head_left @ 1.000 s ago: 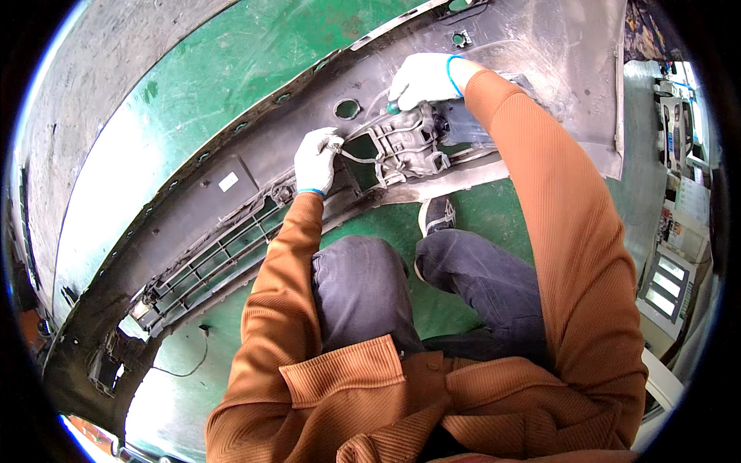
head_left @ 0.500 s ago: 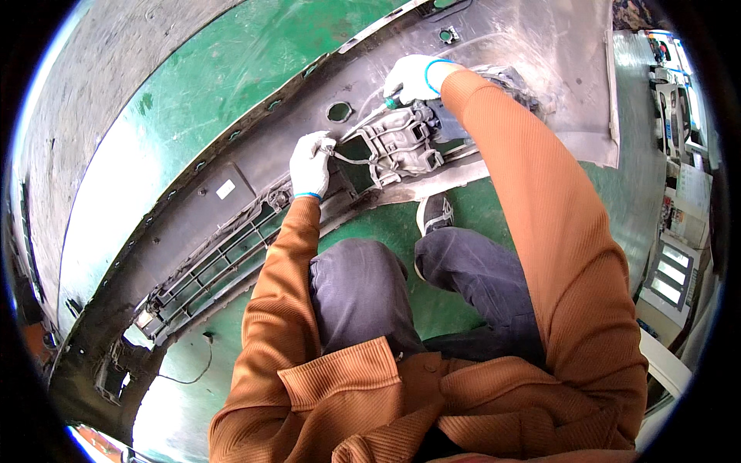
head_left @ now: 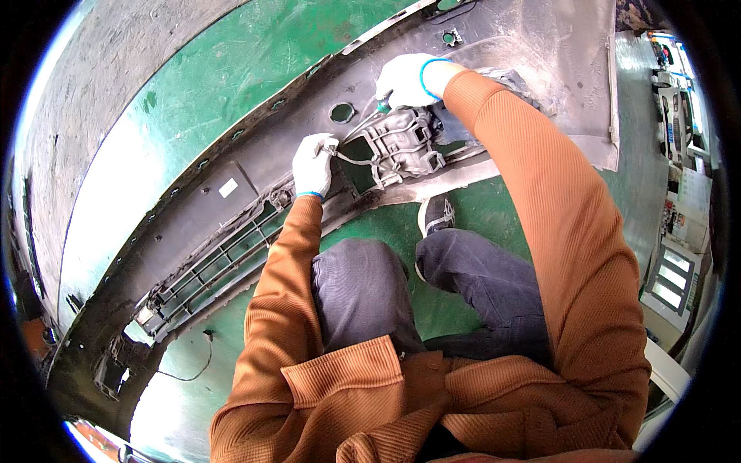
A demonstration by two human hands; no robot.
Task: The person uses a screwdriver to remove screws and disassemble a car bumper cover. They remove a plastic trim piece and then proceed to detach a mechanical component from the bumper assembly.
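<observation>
Cable [head_left: 355,161], grey and thin, has one end in the left hand [head_left: 312,163], whose gloved fingertips are pinched together on it with no gap showing; what sits at the very tip is too small to tell. From this grip it sags rightward in a shallow curve to a ribbed bracket [head_left: 403,145], so its long axis runs roughly left to right, the pinched end pointing left. The pinch probably steadies that end. Farther out and right of the left grip, the right hand [head_left: 409,81] curls its fingers around a green piece [head_left: 384,108], perhaps a tool handle; a thin line slants from there back toward the left grip. Just beyond the left grip is a round hole [head_left: 342,113] in the bumper [head_left: 270,147], which lies inner side up, likely to bare its fittings, its long axis running from lower left to upper right across the green floor [head_left: 370,224].
</observation>
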